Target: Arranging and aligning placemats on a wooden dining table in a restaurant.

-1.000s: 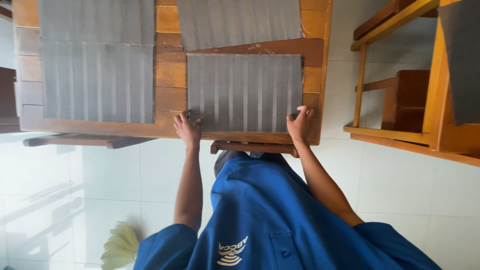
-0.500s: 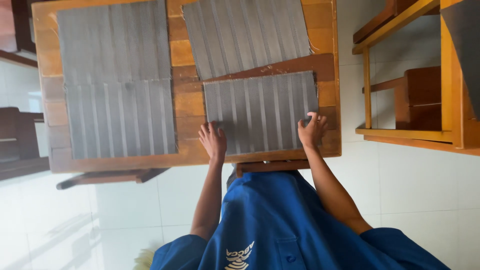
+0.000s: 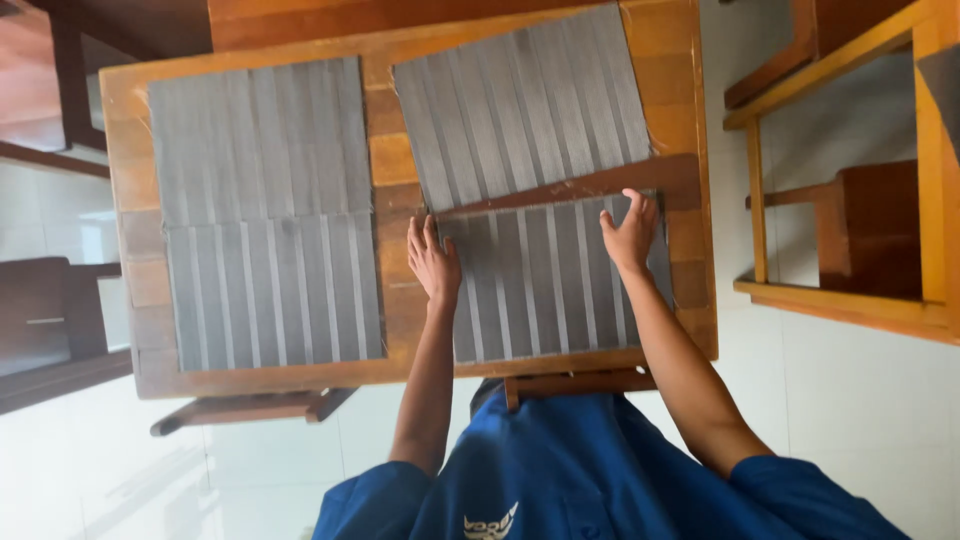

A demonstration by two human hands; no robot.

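1. Your left hand [image 3: 434, 262] lies flat on the left edge of the near-right placemat [image 3: 555, 280], fingers straight and together, pressing rather than gripping; the grip is spread flat, clamped on nothing.
2. Your right hand [image 3: 630, 232] rests on the same mat's far right corner, fingers loosely apart and laid over the edge, with nothing pinched that you can see.
3. That placemat is a grey, woven-looking rectangle with thin pale stripes running from the near edge to the far one. It lies flat on the near right part of the wooden desk [image 3: 400, 160], slightly skewed to the desk's edge.
4. Just beyond it lies a second grey striped mat [image 3: 520, 105], turned more askew; a strip of bare brown wood shows between the two.
5. On the left half of the desk, two more grey striped mats [image 3: 262, 215] lie edge to edge, squared up with each other.
6. A wooden chair frame [image 3: 850, 200] stands to the right on the pale tiled floor [image 3: 870, 420].
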